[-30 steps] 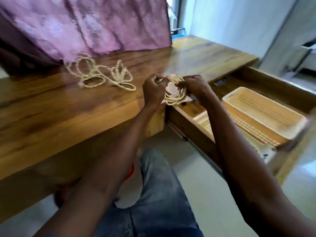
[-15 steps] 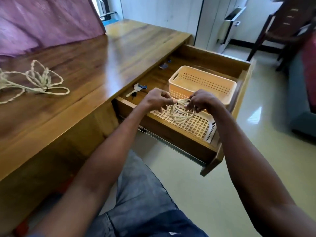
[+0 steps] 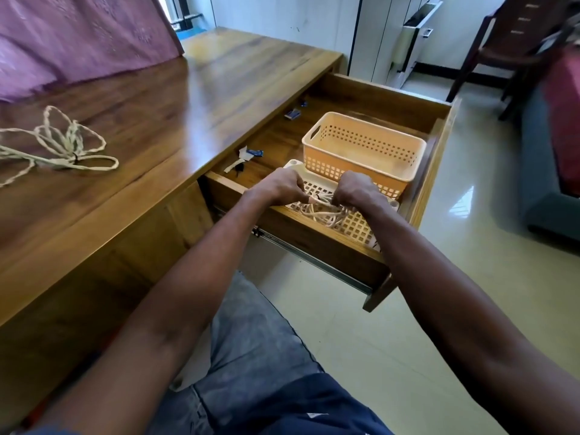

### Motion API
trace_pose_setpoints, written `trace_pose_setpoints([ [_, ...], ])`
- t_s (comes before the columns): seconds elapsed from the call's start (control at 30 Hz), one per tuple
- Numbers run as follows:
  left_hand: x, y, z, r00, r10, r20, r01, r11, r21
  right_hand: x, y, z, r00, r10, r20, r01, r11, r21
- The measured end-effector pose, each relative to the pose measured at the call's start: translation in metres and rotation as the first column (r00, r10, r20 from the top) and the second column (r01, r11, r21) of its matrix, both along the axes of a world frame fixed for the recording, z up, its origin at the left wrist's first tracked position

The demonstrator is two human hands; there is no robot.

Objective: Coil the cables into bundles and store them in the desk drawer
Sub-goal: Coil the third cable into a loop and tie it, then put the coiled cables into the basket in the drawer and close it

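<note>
both hands, left hand (image 3: 279, 186) & right hand (image 3: 356, 189), are closed on the top of a coiled cable bundle (image 3: 326, 213), which hangs just over the white lattice tray (image 3: 354, 227) at the near end of the open drawer (image 3: 314, 243). looks light, limp & springy, so loops prob splay if let go; best pinched where the strands cross, near the dark tie. a 2nd cable (image 3: 62, 149) lies loose on the desk (image 3: 175, 114), far left.

Open drawer (image 3: 317, 243) of the desk (image 3: 175, 120). Both hands, left (image 3: 279, 188) and right (image 3: 356, 189), pinch a coiled cable (image 3: 326, 211) over a white lattice tray (image 3: 354, 226), just in front of an orange basket (image 3: 364, 150). A second cable (image 3: 59, 149) lies looped on the desk, well apart, near purple cloth (image 3: 78, 36).
</note>
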State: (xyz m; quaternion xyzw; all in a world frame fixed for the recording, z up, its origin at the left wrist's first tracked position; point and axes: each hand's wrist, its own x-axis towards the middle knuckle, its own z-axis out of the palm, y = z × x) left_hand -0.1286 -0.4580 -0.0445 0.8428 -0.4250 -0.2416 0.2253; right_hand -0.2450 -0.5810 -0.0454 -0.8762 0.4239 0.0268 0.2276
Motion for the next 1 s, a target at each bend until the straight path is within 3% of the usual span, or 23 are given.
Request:
trace_pose_setpoints([
  [0.2,0.003,0.005,0.001,0.994,0.057,0.094,-0.033,0.97,-0.242,0.011,0.021,0.024,0.987,0.078,0.139,-0.028,0.944,-0.329],
  [0.27,0.006,0.009,0.004,0.985,0.136,0.105,-0.082,0.907,-0.412,0.024,0.034,0.034,0.961,0.157,0.229,-0.061,0.923,-0.38],
  [0.33,0.013,0.019,0.008,0.945,0.303,0.121,-0.173,0.779,-0.603,0.043,0.051,0.044,0.898,0.254,0.359,-0.087,0.902,-0.423],
  [0.43,0.03,0.052,0.021,0.8,0.597,0.06,-0.318,0.507,-0.801,0.085,0.085,0.058,0.725,0.319,0.61,-0.077,0.918,-0.389],
  [0.5,0.05,0.091,0.036,0.705,0.707,0.051,-0.313,0.375,-0.872,0.117,0.119,0.069,0.598,0.32,0.735,-0.109,0.941,-0.321],
  [0.6,0.077,0.159,0.06,0.553,0.831,0.063,-0.254,0.24,-0.937,0.163,0.176,0.081,0.431,0.314,0.846,-0.225,0.945,-0.236],
  [0.7,0.102,0.233,0.078,0.33,0.942,0.057,-0.219,0.135,-0.966,0.202,0.24,0.088,0.33,0.363,0.871,-0.372,0.899,-0.233],
  [0.83,0.134,0.323,0.077,0.087,0.995,-0.049,-0.314,-0.019,-0.949,0.237,0.308,0.087,0.198,0.396,0.897,-0.485,0.835,-0.261],
  [0.9,0.15,0.353,0.065,0.01,0.999,-0.037,-0.442,-0.029,-0.897,0.251,0.325,0.076,0.232,0.416,0.879,-0.454,0.846,-0.28],
  [1.0,0.171,0.381,0.043,-0.019,0.993,0.119,-0.604,0.083,-0.793,0.266,0.338,0.056,0.463,0.488,0.74,-0.458,0.846,-0.272],
])
